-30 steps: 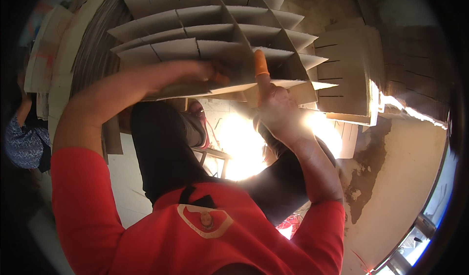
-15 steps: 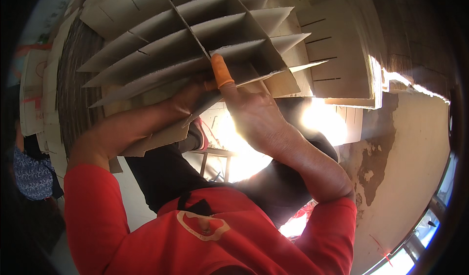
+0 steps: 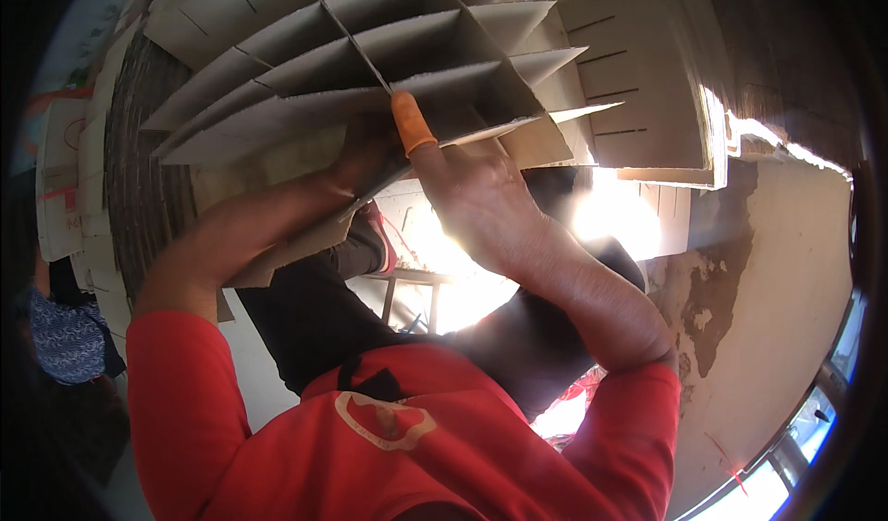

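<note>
A cardboard divider grid (image 3: 407, 35) of interlocked slotted strips stands in front of me, its cells facing up. My right hand (image 3: 481, 197) is closed on its near strip, with an orange finger cot (image 3: 412, 123) on one digit. That covered tip rests by the near end of a long crossing strip. My left hand (image 3: 367, 146) reaches in behind the near strip's left part, in shadow; its fingers are hidden. A loose-edged cardboard piece (image 3: 310, 243) hangs beneath my left forearm.
Stacked slotted cardboard sheets (image 3: 638, 86) stand at the right, and another tall cardboard stack (image 3: 153, 151) at the left. A low stool (image 3: 412, 279) shows between my legs. Another person's patterned clothing (image 3: 65, 331) appears at the far left. Bright sunlight glares below the grid.
The left end of a near strip has swung away from me, closer to the strip behind it. The grid and both my hands have shifted slightly upward in the picture.
</note>
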A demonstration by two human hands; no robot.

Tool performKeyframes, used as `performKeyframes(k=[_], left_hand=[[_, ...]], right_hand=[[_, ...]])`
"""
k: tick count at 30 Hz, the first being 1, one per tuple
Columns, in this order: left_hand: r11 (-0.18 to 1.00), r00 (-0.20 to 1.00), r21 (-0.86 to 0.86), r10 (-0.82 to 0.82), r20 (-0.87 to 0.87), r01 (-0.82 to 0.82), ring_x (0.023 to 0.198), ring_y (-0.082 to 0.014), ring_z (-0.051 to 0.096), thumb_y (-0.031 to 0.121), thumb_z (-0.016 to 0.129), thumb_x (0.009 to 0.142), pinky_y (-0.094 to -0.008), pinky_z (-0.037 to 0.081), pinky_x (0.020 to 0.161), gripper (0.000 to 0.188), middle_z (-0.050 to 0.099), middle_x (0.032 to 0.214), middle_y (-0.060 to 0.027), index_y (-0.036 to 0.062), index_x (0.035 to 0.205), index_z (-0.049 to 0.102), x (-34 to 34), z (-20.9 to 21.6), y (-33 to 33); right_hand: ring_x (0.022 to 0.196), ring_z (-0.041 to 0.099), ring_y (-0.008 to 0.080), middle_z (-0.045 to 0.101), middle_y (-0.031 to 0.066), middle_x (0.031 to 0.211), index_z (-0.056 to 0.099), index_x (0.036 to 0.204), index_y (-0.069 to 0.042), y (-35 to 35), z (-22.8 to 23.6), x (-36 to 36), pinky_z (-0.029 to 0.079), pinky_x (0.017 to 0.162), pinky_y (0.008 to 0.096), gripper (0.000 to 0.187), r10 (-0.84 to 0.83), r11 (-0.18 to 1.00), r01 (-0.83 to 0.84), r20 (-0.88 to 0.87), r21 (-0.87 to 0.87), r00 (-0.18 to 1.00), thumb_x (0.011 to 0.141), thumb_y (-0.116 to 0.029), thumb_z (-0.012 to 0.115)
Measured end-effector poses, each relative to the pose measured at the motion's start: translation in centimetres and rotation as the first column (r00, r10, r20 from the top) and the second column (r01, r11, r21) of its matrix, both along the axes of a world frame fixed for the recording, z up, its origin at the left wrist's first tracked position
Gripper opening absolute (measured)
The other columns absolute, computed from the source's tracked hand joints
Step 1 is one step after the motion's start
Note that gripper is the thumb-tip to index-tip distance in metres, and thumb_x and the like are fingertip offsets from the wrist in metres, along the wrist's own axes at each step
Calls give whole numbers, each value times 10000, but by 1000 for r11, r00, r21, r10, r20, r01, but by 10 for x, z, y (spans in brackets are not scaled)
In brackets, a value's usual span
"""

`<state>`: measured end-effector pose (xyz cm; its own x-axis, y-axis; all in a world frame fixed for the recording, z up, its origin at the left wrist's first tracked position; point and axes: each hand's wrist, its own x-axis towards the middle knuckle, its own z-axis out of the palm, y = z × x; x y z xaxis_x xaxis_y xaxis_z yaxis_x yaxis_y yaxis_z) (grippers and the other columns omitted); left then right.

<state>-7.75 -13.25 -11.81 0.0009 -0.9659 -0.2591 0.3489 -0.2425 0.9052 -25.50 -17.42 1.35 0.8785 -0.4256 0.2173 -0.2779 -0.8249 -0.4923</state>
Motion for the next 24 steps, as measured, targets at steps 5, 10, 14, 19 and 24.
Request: performKeyframes(k=[5, 10, 14, 19, 24], left_hand=[[976, 994, -198, -104, -42, 94, 1032, -180, 551, 84, 622, 850, -318, 503, 825, 390, 556, 1167, -122, 20, 1214, 499, 7, -8, -7], [695, -56, 386, -448, 893, 606, 1045, -172, 544, 105, 651, 816, -319, 489, 828, 395, 575, 1165, -137, 24, 1187, 543, 59, 55, -22], [714, 184, 357, -559, 808, 602, 856, -223, 632, 22, 554, 854, -331, 493, 752, 182, 662, 884, -75, -1, 1034, 566, 109, 115, -1], [999, 32, 19, -20, 999, 50, 801, -168, 611, 25, 620, 808, -294, 487, 716, 190, 647, 846, -79, -12, 992, 591, 132, 156, 82], [825, 77, -449, 501, 862, -343, 759, -130, 593, 14, 658, 792, -248, 488, 673, 265, 634, 830, -72, 5, 1050, 599, 142, 140, 179]], right_hand=[[590, 618, 231, 574, 121, 655, 301, 1346, 121, 1, 4, -2, 488, 486, 332, 702, -15, 984, -23, -209, -176, 978, 733, -53, 594], [660, 641, 286, 614, 177, 769, 256, 1389, 61, -6, -10, -2, 505, 523, 391, 701, -103, 987, 78, -184, -139, 978, 763, -37, 555], [721, 639, 354, 627, 224, 773, 212, 1445, -109, -10, -18, 3, 507, 624, 430, 700, -137, 990, 134, -142, -34, 980, 849, -163, 575], [832, 613, 248, 644, 117, 951, 397, 1340, -132, -63, -14, -62, 503, 683, 367, 533, -354, 915, 364, 88, -172, 931, 872, -283, 603], [1154, 506, 314, 577, 115, 1196, 525, 1220, -108, -109, 12, -118, 460, 899, 443, 511, -761, 449, 614, 83, -649, 644, 812, -390, 649]])
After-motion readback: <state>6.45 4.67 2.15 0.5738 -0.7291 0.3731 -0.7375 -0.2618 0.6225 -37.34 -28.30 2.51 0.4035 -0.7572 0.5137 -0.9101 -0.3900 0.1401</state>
